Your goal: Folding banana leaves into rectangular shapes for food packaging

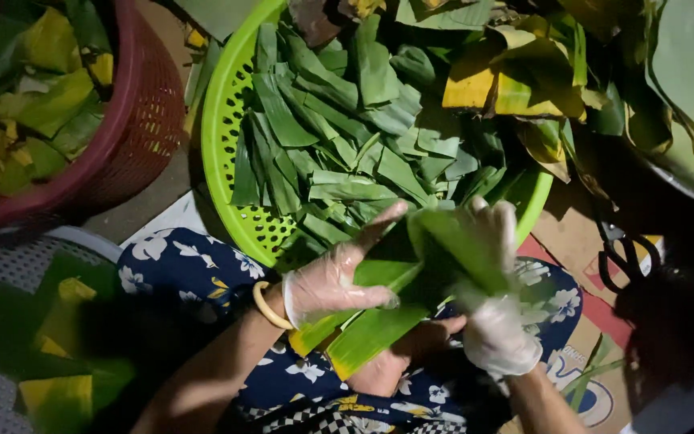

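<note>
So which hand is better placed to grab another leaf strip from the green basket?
Probably the left hand: its fingers extend toward the green basket, close to the cut leaf strips. The right hand is wrapped around the folded leaf.

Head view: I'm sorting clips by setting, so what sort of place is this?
Probably a home or small food-prep spot worked at floor level: a green basket of cut leaf strips, a red basket, and cardboard underfoot.

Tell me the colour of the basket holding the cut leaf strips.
Bright lime green; the basket shows in the head view, just beyond the left hand.
</note>
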